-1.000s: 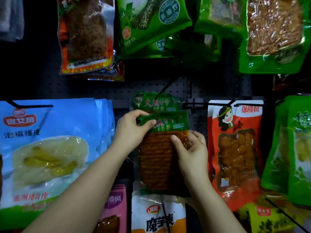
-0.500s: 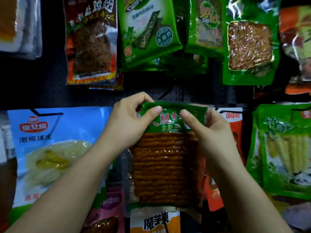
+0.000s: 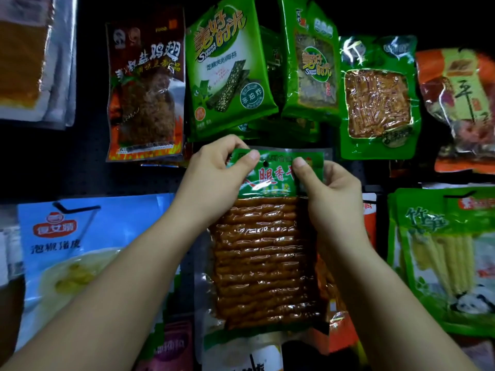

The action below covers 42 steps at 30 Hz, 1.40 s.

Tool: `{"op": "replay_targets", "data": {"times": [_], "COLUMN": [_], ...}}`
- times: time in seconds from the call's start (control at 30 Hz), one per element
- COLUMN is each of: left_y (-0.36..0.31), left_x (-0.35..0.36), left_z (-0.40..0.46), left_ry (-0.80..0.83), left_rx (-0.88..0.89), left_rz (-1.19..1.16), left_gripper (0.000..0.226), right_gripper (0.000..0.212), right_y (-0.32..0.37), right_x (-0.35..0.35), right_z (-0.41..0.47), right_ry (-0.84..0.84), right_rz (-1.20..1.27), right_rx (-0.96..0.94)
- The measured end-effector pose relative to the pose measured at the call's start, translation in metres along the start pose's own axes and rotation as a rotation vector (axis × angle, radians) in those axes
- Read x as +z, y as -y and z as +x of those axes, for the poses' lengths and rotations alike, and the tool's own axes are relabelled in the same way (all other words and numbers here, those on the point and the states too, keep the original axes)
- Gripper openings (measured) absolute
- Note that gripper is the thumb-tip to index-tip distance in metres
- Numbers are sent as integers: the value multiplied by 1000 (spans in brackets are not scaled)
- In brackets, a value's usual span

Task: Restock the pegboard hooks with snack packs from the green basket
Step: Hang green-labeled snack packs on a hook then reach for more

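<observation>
A snack pack with a green header and orange-brown strips behind a clear window hangs upright in front of the dark pegboard. My left hand pinches the header's upper left corner. My right hand pinches the upper right corner, thumb on the front. A small hang hole shows between my thumbs. No hook is visible at the hole. The green basket is out of view.
Hung packs surround the held one: a brown chicken-wing pack, green seaweed packs, a green pack with brown strips, a blue pack on a black hook at left, a green bamboo-shoot pack at right.
My right hand went from the pack's lower side up to the header's right corner. Both hands raised the pack higher on the board, and the view shifted upward.
</observation>
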State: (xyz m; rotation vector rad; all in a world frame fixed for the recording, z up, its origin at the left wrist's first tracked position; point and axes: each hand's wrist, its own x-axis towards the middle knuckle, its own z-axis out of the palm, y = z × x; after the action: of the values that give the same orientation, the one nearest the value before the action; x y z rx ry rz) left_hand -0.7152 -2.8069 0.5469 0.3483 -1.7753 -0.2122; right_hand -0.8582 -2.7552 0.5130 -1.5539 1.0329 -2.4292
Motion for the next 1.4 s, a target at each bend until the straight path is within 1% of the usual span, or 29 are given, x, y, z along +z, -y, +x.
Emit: {"op": "replay_targets", "data": {"times": [0.1,0.33,0.5,0.67,0.77,0.83,0.9,0.97,1.03,1.07,1.13,1.23,1.3,1.33,1.4], "left_y": [3,5,16,42,54,60,69,81,92,98,110,126,136,142,152], "left_x": [1,2,10,12,15,15,15,16,19,21,25,32,37,39,42], "left_z": [6,18,21,16,10,8,2,-8,-20,-24,-29,-27,-22,-19,-14], "left_ry": [2,12,19,28,5,-64,-130,-163,-175,-186,-210,-192,-196,-205,-218], "left_rx": [4,-15,-77,-158,-159,-154,-207,-314,-413,-448,-477,-504,-529,-535,-552], "left_rz": [50,31,1,9,6,18,-10,-77,-134,-166,-195,-196,-208,-202,-179], "left_gripper": [23,23,26,28,18,14,32,52,57,56,51,31,21,20,24], "right_gripper": [17,32,18,15,13,13,16,27,44,48,47,51,45,40,36], "right_y": [-3,-4,-11,-23,-35,-45,-57,-72,-86,-92,-101,-116,-129,-136,-147], "right_x": [2,7,6,11,12,12,11,13,17,19,24,30,33,34,38], "right_z": [4,15,18,8,3,2,3,5,7,9,14,25,33,37,42], "right_ry": [-13,-77,-95,-47,-8,-5,26,70,100,106,95,91,85,80,74], "right_rz": [-52,-199,-379,-477,-432,-369,-295,-275,-284,-271,-254,-291,-320,-323,-330], "right_rx": [-11,-118,-184,-232,-186,-125,-7,122,228,254,251,261,281,291,312]}}
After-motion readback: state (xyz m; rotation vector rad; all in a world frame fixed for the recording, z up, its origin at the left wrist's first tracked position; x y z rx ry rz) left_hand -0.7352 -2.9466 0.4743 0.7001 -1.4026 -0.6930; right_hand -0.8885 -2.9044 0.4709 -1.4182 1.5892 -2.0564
